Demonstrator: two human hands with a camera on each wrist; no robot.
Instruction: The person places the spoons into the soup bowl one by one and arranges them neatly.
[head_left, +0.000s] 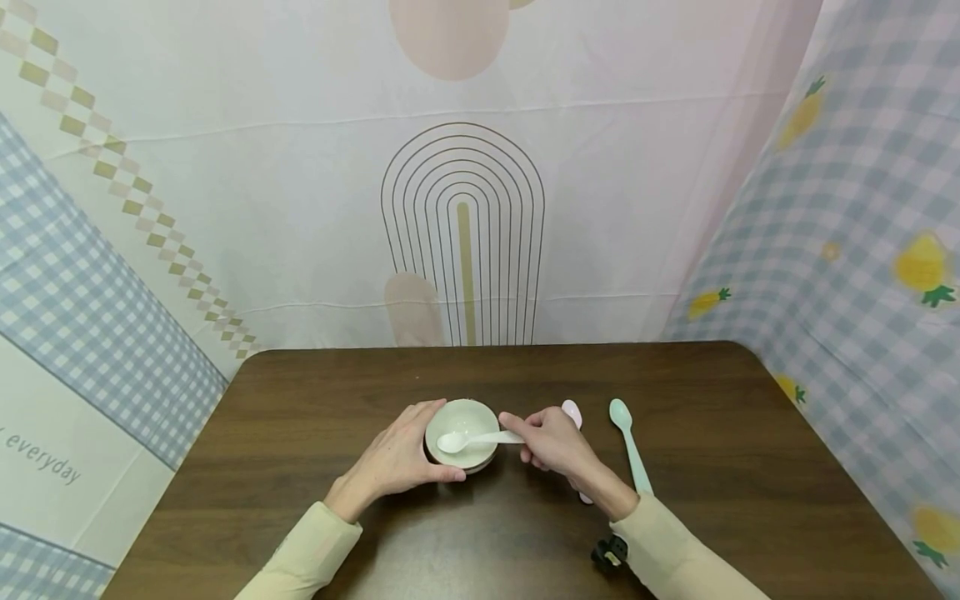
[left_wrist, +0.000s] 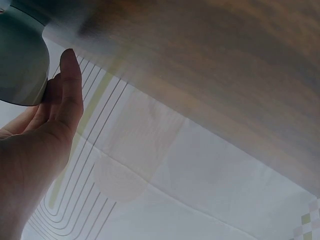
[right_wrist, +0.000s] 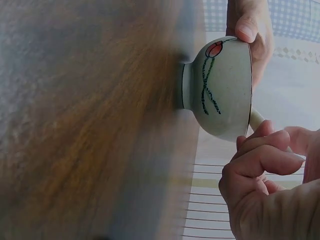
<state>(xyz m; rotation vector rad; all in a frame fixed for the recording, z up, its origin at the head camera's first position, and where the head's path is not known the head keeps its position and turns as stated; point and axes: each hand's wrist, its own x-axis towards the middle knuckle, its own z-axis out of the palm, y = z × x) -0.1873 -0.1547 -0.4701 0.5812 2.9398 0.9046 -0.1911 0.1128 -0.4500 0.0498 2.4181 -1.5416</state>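
Note:
A small pale bowl (head_left: 467, 414) stands upright on the table; its outside, seen in the right wrist view, has a painted red and dark green motif. My left hand (head_left: 397, 450) holds the bowl from the left, with thumb in front and fingers behind. In the left wrist view the bowl's side (left_wrist: 22, 65) touches the fingers. A white spoon (head_left: 483, 437) is pinched in my right hand (head_left: 558, 443), its head inside the bowl and its handle above the right rim. I cannot tell whether the bowl holds anything.
Partly under my right hand lies a pink spoon (head_left: 572, 412) on the brown table (head_left: 300, 417). Further right is a mint green spoon (head_left: 630, 442), its lower end by my sleeve. A small black device (head_left: 609, 552) sits at the right cuff. Patterned cloths (head_left: 600, 208) hang behind and beside the table.

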